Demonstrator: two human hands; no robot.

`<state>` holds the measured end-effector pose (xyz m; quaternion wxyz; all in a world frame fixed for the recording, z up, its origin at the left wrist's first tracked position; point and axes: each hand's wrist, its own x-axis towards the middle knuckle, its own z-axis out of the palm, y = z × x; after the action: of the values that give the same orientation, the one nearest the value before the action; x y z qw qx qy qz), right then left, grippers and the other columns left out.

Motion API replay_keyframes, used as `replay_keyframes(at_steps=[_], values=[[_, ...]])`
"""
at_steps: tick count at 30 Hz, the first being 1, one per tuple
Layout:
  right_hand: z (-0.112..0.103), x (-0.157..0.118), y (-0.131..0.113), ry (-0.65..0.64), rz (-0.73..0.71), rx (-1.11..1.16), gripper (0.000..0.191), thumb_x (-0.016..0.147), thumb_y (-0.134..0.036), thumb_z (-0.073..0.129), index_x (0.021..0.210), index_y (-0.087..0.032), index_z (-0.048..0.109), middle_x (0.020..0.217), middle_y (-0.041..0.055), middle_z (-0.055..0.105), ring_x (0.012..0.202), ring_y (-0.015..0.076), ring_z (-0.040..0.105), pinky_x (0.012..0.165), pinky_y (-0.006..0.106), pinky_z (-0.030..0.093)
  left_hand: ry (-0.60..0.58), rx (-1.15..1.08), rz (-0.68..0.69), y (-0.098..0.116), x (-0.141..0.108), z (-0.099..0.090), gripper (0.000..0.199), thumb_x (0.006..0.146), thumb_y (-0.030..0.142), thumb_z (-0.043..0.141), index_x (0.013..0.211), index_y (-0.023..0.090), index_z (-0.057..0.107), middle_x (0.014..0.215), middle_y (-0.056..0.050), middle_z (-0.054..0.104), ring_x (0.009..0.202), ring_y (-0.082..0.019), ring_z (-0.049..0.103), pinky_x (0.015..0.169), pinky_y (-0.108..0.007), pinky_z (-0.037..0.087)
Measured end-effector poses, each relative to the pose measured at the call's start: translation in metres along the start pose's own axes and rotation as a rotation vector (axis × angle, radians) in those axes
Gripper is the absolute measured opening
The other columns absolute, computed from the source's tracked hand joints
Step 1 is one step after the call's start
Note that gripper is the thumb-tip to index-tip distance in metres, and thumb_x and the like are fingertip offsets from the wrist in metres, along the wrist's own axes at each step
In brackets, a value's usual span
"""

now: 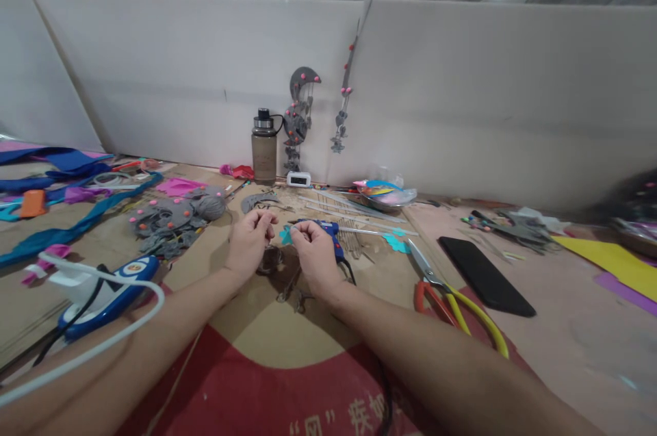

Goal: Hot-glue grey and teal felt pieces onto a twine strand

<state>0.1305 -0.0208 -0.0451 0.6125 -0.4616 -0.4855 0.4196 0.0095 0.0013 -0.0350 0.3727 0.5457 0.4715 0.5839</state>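
Both hands are raised close together over the cardboard (256, 347), fingers pinched. My left hand (250, 244) is closed at its fingertips on what looks like thin grey yarn (271, 261), which bunches below it. Opposite it, my right hand (315, 254) pinches a fine strand too, and knotted grey ends dangle beneath. The bit between the fingertips is too small to make out clearly. Just behind the right hand lies a blue glue gun (336, 239), partly hidden, with its black cable. A turquoise felt cutout (286, 236) shows between the hands.
Scissors (436, 278) and a black phone (485, 275) lie to the right. On the left are a blue-and-white power strip (110, 296), grey felt pieces (164, 220) and a yarn ball (209, 203). A bottle (264, 152) stands at the back; glue sticks (359, 213) lie before the partition.
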Motion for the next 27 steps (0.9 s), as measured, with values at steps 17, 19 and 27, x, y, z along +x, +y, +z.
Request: replay_keyframes(at_steps=[17,19,27], values=[[-0.0015,-0.0009,-0.0007,0.002,-0.023,-0.013,0.020,0.069,-0.037,0.057,0.068,-0.018,0.053,0.058,-0.0066,0.041,0.056,0.0093,0.033,0.054,0.024,0.028,-0.028,-0.119,-0.034,0.0015,-0.0052,0.0019,0.041,0.077,0.055,0.056,0.071,0.015,0.063,0.061,-0.001,0.057,0.048,-0.008,0.046,0.044,-0.020,0.033],[-0.0016,-0.0012,-0.0009,0.003,-0.022,-0.014,0.020,0.069,-0.037,0.057,0.068,-0.018,0.053,0.058,-0.0068,0.040,0.056,0.0093,0.033,0.053,0.024,0.028,-0.015,-0.095,-0.001,0.0019,-0.0059,0.0023,0.041,0.077,0.055,0.056,0.071,0.016,0.063,0.063,-0.001,0.058,0.052,-0.009,0.048,0.046,-0.020,0.034],[-0.0022,0.0001,0.0015,0.001,-0.015,-0.021,0.020,0.070,-0.037,0.057,0.071,-0.018,0.054,0.060,-0.0062,0.043,0.056,0.0093,0.033,0.054,0.024,0.028,-0.009,-0.017,0.084,0.0044,-0.0030,-0.0005,0.025,0.080,0.036,0.053,0.086,0.017,0.068,0.081,-0.004,0.065,0.073,-0.014,0.056,0.062,-0.022,0.042]])
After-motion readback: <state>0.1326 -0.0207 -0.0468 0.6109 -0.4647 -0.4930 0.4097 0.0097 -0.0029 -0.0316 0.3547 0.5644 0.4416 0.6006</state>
